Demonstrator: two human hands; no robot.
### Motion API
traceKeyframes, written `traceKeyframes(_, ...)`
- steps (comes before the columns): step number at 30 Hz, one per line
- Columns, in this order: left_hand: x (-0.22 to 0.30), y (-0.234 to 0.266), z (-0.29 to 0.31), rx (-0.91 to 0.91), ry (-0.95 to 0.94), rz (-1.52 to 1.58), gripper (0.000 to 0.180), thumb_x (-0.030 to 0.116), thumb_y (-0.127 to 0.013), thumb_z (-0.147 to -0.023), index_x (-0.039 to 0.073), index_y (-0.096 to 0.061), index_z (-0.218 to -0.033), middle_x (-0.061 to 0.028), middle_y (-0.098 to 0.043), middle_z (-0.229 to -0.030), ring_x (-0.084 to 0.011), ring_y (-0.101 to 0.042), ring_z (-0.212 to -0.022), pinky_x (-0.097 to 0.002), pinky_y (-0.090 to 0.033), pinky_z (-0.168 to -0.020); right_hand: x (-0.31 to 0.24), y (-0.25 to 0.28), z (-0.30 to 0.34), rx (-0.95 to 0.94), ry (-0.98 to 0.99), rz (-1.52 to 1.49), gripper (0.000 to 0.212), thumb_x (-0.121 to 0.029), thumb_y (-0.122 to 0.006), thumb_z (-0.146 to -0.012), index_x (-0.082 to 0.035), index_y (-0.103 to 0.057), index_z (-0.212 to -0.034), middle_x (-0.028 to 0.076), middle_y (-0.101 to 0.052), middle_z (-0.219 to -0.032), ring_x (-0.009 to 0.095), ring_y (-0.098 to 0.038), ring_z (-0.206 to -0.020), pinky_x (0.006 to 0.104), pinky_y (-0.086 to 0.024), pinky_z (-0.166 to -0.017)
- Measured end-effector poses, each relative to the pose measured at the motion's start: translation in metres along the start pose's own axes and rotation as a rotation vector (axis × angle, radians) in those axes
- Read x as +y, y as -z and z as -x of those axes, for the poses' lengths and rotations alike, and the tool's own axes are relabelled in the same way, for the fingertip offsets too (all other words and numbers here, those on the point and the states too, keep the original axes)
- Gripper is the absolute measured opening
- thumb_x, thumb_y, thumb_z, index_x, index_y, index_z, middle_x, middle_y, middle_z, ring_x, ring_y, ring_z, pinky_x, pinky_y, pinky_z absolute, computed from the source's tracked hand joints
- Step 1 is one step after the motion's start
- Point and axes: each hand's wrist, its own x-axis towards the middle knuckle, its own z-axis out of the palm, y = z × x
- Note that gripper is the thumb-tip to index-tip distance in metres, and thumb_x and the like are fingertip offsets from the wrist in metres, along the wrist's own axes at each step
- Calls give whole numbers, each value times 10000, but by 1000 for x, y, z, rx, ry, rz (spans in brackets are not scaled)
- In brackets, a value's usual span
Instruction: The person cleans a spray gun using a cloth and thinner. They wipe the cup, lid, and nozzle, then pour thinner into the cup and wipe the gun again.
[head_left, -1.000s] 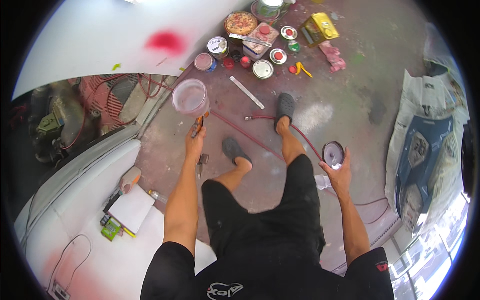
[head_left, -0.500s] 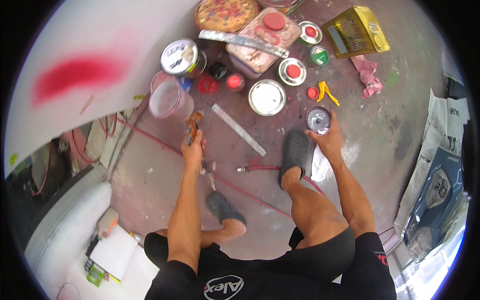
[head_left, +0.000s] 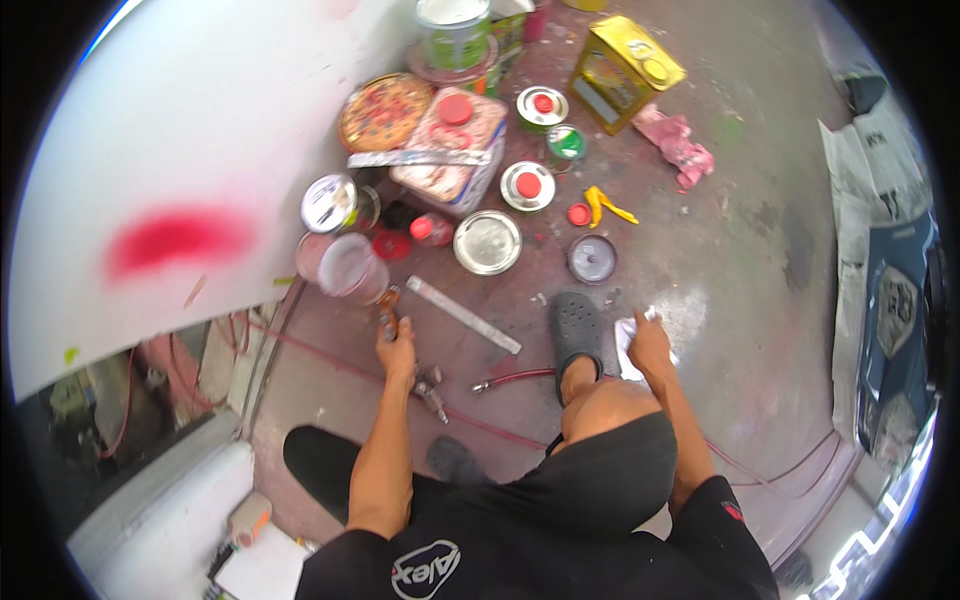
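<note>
My left hand [head_left: 397, 350] is closed around a spray gun [head_left: 389, 314] with an orange body. Its metal fittings [head_left: 431, 394] show below my wrist. Just beyond the gun is a translucent plastic cup [head_left: 352, 268]; I cannot tell whether the two are joined. To the right, my right hand [head_left: 650, 344] has its fingers closed on a white cloth or paper [head_left: 627, 342] at the floor. A round grey lid [head_left: 592, 259] with a small knob at its centre lies on the floor, apart from my right hand.
Several paint tins, including a silver-lidded one [head_left: 488, 242], stand ahead beside a pink-stained tub [head_left: 450, 145]. A metal ruler [head_left: 464, 315] lies between my hands. A red hose [head_left: 515, 377] crosses the floor. A yellow can [head_left: 622, 75] and pink cloth [head_left: 676, 143] are farther right.
My right hand has let go of the grey lid, which now rests on the floor, and has moved back to the white cloth or paper. My left hand still holds the spray gun.
</note>
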Motion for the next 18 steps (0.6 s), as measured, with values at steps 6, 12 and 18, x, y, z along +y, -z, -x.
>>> traceKeyframes(6,-3,34,-10,134,-36,-58,568,328,-796,-998,0,-632,-1432,-113,-729,-1158,-238,-702,-1004,-398,-567,-887,51,-14,93,-427,-80,237,443,-362,-764,-914,-21,-797,-1195,237,-800,-1226,425,-780,-1146,527,-624,-958)
traceKeyframes(12,33,72,31,21,224,-300,879,485,-899,-865,-117,-600,-1431,-211,-767,-1224,-344,-736,-1127,-455,-558,-999,37,32,161,-577,-37,235,423,-344,-830,-870,-4,-822,-1121,247,-805,-1178,418,-785,-1116,511,-628,-963)
traceKeyframes(18,143,61,135,-212,-213,-754,660,488,-857,-942,-67,-755,-1284,-195,-798,-1156,-286,-768,-1053,-423,-602,-941,96,15,143,-184,-242,24,304,-177,-794,-827,4,-790,-1071,271,-795,-1078,485,-775,-999,540,-627,-910)
